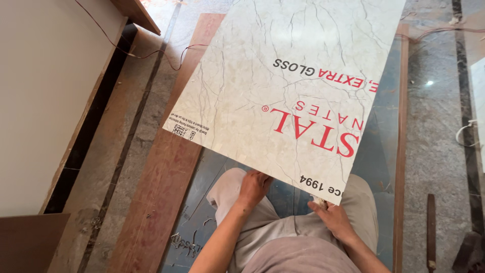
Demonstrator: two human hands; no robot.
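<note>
The left hand (254, 186) grips the near edge of the laminate sheet (288, 86), fingers curled under it. The right hand (334, 218) grasps the near corner of the same sheet, fingertips closed on the edge; a small pale object shows at that corner, too small to identify.

The sheet is large, thin and rigid-looking, with a glossy cream marble pattern crossed by fine grey veins. Red and black printing runs across its surface, upside down to the wearer. It is held tilted above the person's knees and above a blue panel (384, 131) lying on the floor.

The sheet's far end is cut off by the top of the frame. It hides most of the blue panel. A brown board (161, 187) lies just left of the panel.
</note>
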